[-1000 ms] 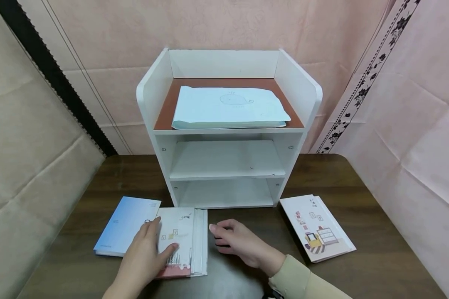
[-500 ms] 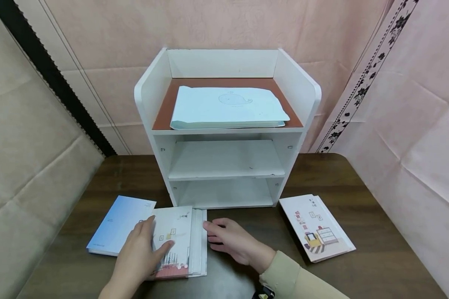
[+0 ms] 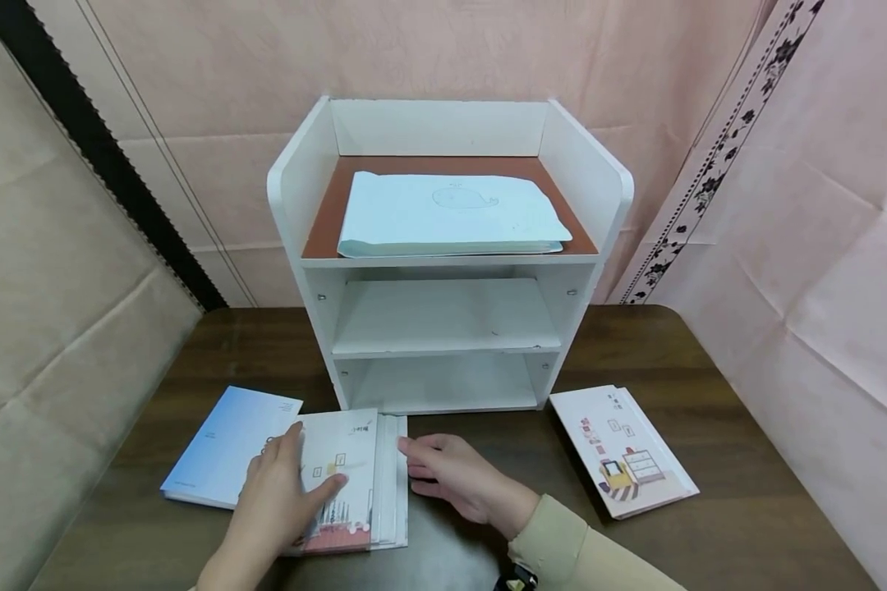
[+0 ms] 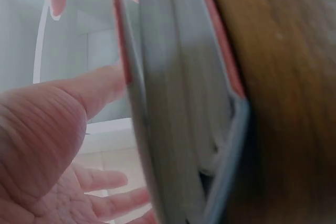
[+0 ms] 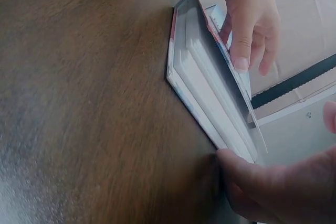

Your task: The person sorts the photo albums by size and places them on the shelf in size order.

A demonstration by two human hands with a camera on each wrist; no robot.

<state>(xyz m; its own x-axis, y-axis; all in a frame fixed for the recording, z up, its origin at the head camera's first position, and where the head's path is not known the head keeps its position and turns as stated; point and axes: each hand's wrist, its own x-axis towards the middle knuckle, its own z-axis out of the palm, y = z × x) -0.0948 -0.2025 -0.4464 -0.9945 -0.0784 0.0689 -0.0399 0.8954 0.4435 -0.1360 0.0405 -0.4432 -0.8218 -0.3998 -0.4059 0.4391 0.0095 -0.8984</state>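
Note:
A thick hardcover book [image 3: 356,447] with a white cover and a pink lower band lies on the table, its pages showing beyond the cover's right side. My left hand [image 3: 269,501] rests over its left part, thumb on the cover and fingers extended by the left edge. In the left wrist view, the thumb touches the front cover of the book [image 4: 178,77]. My right hand [image 3: 461,480] is at the book's right edge, fingers loosely bent. In the right wrist view, one digit touches the lower corner of the book [image 5: 210,93], with no pinch visible.
A blue book [image 3: 229,447] lies left of my left hand, partly hidden by it. On the right lies another white illustrated book [image 3: 624,451]. Behind stands a white shelf unit [image 3: 447,353] with a pale blue paper-covered item [image 3: 451,215] on top.
My right hand has moved left and now reaches the book's right edge. My left hand has shifted slightly left, and the blue book has slid left too.

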